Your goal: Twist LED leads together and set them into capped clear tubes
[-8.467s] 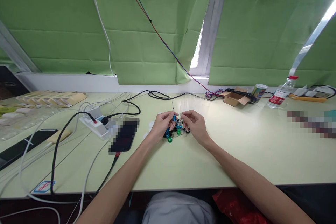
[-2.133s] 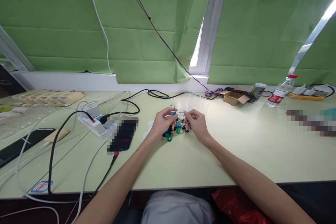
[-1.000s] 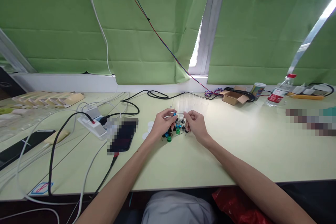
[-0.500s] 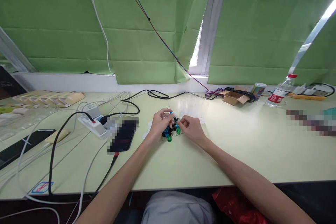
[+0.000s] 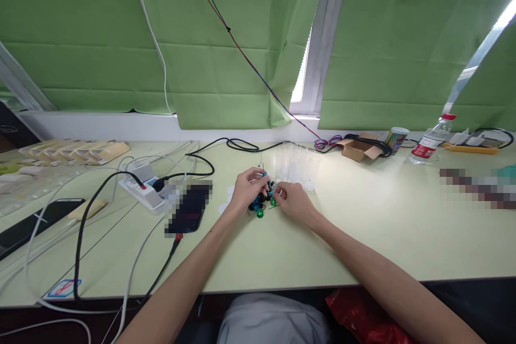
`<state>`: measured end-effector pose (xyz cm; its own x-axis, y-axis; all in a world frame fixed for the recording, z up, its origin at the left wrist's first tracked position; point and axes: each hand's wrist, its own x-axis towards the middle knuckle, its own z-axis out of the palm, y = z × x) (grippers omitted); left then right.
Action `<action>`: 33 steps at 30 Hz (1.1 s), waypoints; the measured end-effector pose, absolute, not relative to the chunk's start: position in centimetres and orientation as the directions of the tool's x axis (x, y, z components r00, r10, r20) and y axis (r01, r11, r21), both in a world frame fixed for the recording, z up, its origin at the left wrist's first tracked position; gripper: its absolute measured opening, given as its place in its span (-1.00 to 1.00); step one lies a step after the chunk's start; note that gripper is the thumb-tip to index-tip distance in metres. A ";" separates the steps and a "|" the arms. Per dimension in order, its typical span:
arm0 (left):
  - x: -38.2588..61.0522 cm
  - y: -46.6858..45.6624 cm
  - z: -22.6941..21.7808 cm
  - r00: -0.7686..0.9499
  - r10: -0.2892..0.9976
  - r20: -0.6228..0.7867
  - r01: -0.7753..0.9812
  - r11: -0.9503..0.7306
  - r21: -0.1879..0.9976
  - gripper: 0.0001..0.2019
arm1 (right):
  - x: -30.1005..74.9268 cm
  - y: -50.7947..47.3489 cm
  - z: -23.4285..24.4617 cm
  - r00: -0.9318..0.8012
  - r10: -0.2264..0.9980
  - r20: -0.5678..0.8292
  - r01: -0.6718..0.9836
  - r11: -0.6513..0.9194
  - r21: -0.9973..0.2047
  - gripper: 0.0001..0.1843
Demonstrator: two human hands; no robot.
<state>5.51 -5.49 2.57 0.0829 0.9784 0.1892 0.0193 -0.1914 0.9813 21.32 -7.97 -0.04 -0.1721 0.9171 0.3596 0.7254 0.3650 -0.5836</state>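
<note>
Green blinds over a pale table, and a blue part pinched in the left hand

Pale yellow-green and faintly glossy, the table runs across the scene, a narrow seam crossing its left side. The blinds cover most of the far wall; daylight enters by a gap beside the white window frame, and a red and blue wire slants down over them. On the far right are a small cardboard box, a printed can and a red-capped bottle, upright or nearly so. To the left lie a white power strip and a phone, amid black and white cables. A clear plastic box sits beyond the hands.

The blue part is at the middle of the scene, held over the far left side of a small pile of black, blue and green parts. Its thin leads rise past the fingertips, pointing up and towards the far side. Its long axis seems to follow them, near upright in this view; fingers hide most of its body, so the exact lean cannot be told.

Thumb and forefinger of the left hand grasp it. The right hand has its fingers drawn together at the pile's right edge; whether they grip anything cannot be told.
</note>
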 end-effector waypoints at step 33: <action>5.6 -5.7 2.9 0.070 0.976 0.208 0.023 -0.210 0.978 -0.72 | 20.9 -9.5 0.6 -0.494 0.786 0.372 0.553 0.614 -0.564 -0.77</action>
<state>5.57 -5.65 2.87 0.0703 0.9757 0.2077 0.0226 -0.2097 0.9775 20.90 -9.46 0.55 -0.4936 0.7861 0.3721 0.5526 0.6138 -0.5638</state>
